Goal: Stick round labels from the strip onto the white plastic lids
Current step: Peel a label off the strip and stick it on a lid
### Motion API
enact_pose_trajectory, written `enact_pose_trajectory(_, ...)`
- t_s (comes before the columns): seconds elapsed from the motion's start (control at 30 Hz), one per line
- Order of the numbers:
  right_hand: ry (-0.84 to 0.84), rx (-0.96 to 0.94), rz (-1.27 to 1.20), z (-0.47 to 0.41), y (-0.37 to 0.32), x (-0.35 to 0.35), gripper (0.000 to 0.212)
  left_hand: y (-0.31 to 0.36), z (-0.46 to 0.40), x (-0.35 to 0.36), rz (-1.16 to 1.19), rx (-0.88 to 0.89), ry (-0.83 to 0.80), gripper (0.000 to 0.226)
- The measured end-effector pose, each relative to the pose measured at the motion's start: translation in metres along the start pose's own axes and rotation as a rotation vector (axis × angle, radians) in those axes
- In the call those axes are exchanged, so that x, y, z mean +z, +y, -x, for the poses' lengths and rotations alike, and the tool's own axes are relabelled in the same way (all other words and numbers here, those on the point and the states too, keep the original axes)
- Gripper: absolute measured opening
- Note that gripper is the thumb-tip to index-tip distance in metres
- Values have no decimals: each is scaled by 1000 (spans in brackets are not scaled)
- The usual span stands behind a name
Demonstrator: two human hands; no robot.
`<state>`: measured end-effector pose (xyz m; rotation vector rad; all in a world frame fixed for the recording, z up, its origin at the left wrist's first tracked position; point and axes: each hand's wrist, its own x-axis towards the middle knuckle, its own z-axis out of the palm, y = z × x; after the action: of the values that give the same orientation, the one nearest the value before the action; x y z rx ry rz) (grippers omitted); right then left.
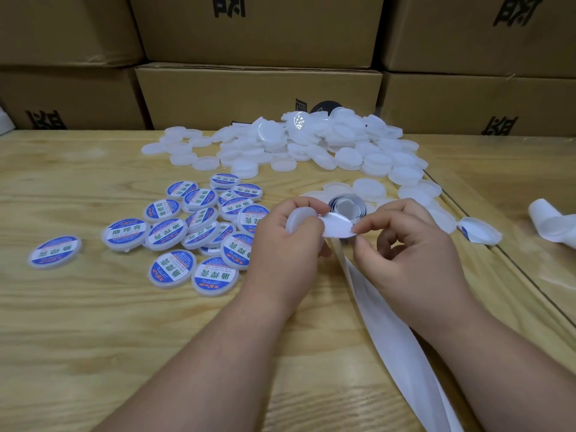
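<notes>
My left hand (286, 238) grips a plain white lid (300, 216) above the wooden table. My right hand (405, 241) pinches a round label (338, 227), white back toward me, at its right edge, right beside the lid. The label strip roll (347, 207) lies just behind my hands. Its empty white backing (389, 322) trails down toward me between my arms. A heap of unlabelled white lids (311, 145) sits at the back. Several lids with blue and white labels (193, 232) lie to the left.
Stacked cardboard boxes (258, 92) wall off the back of the table (93, 322). A crumpled piece of white backing (554, 222) lies at the right edge. A seam in the tabletop (511, 263) runs diagonally on the right, with a lone lid (480, 230) next to it.
</notes>
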<state>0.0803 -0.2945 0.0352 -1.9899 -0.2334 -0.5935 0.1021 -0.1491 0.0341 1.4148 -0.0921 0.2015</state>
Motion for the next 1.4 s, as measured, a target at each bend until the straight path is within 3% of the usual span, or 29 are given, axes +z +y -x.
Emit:
enact_pose_trajectory(0.13, 61, 2, -29, 0, -1, -1, 21, 1, 0, -2, 104, 35, -74, 30)
enact_pose_trajectory(0.27, 67, 228, -323, -2, -2, -3, 22, -1, -1, -3, 199, 29, -64, 29)
enact_pose_trajectory(0.4, -104, 529, -743, -9, -4, -9, 33, -1, -4, 2, 286, -65, -60, 30)
enact_pose_trajectory(0.5, -268, 631, -884, -12, -5, -14, 29, 1, -4, 3, 309, -81, -95, 30)
enact_pose_trajectory(0.73, -409, 639, -858, -10, -5, -10, 26, 3, -1, 2, 353, -86, -205, 28)
enact_pose_trajectory(0.83, -414, 641, -865, -10, -4, -11, 10, 3, -2, 2, 363, -92, -206, 29)
enact_pose_trajectory(0.97, -422, 646, -859, -9, -1, -11, 24, 2, -2, 2, 327, -85, -196, 26)
enact_pose_trajectory(1.4, -434, 655, -859, -10, -3, -9, 18, 2, 2, 3, 251, -46, -182, 21)
